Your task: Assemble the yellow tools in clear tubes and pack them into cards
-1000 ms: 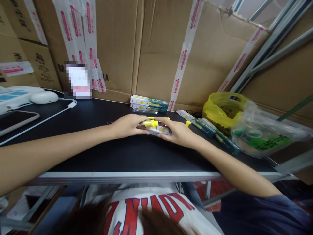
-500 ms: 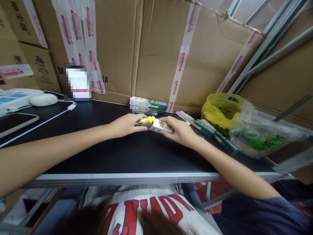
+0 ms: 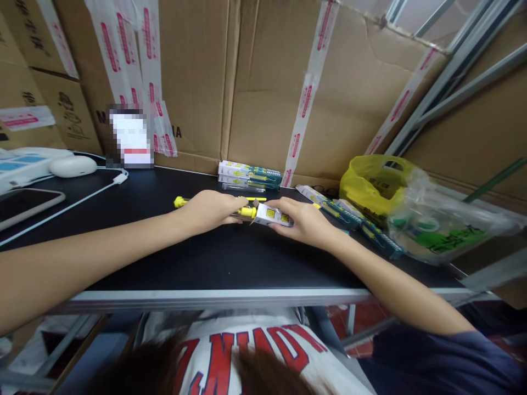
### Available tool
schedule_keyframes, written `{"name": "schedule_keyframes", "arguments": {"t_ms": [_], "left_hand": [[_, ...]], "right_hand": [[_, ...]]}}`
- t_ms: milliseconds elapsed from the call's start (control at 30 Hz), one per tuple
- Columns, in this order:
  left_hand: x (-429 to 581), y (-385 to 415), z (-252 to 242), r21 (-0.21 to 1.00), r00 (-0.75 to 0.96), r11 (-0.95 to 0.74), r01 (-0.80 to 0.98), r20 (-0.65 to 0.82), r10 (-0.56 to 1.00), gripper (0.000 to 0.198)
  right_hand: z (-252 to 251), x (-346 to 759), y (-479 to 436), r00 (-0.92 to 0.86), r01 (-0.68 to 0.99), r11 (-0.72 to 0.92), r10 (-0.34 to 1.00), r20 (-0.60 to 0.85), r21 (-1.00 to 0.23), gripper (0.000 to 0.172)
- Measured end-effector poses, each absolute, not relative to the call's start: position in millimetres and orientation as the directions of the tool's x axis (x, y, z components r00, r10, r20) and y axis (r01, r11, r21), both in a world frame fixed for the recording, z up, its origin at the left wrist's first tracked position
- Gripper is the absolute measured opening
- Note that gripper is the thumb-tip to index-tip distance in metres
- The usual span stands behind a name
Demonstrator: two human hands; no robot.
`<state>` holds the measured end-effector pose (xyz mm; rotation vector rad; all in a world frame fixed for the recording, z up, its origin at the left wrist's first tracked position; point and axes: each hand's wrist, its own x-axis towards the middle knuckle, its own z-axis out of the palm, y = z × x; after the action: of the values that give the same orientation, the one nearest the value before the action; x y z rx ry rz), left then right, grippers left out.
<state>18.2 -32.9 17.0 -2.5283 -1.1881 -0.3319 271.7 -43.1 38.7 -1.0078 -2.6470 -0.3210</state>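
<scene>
Left hand (image 3: pixel 212 209) over the middle of the table (image 3: pixel 197 263), its grip clamped round a slim yellow-ended tool (image 3: pixel 247 212); one yellow end sticks out past the wrist side, the other out past the fingertips, middle hidden by the hand. Right hand (image 3: pixel 304 220) opposite, its grip closed on a small white carton (image 3: pixel 263 214) with yellow printed squares, thumb on the near side, fingers over the far side; the carton's far end is covered by the palm. Tool tip and carton's left end sit right next to each other, roughly in line; cannot tell whether they touch. A thin yellow strip (image 3: pixel 257 198) shows just behind, partly hidden. Beyond the hands, against the cardboard wall (image 3: pixel 197 71), a stack of printed boxes (image 3: pixel 251 174), with a clear tube (image 3: pixel 242 187) lying along its front. To the right, more green-and-white boxes (image 3: pixel 379 236) lie slantwise beside a yellow bag (image 3: pixel 354 184) and a clear plastic bag (image 3: pixel 440 219). Far left: a phone (image 3: pixel 31 206) lying flat, a white cable (image 3: pixel 78 203), a rounded white case (image 3: pixel 73 166) by a power strip (image 3: pixel 24 163).
</scene>
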Motion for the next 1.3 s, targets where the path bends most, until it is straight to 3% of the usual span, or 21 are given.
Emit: {"name": "schedule_keyframes", "arguments": {"t_ms": [233,633,1000,1167,1300], "left_hand": [[22,-39,17,-0.381,0.669,-0.552,0.742,0.361,0.650,0.041],[27,-38,9,-0.479,0.741,-0.566,0.671,0.405,0.536,0.050],[20,-40,25,-0.051,0.636,-0.651,0.757,0.289,0.716,0.029],[23,-42,23,0.093,0.642,-0.686,0.722,0.278,0.714,0.033],[22,-39,19,0.194,0.679,-0.732,0.654,0.277,0.680,0.041]], "right_hand": [[37,272,-43,-0.734,0.664,0.731,0.597,0.323,0.158,0.042],[35,272,-41,-0.740,0.658,0.729,0.583,0.335,0.187,0.042],[35,274,-40,-0.771,0.624,0.749,0.541,0.336,0.225,0.045],[34,272,-42,-0.819,0.553,0.793,0.463,0.339,0.254,0.042],[33,273,-40,-0.813,0.564,0.789,0.479,0.331,0.244,0.042]]}}
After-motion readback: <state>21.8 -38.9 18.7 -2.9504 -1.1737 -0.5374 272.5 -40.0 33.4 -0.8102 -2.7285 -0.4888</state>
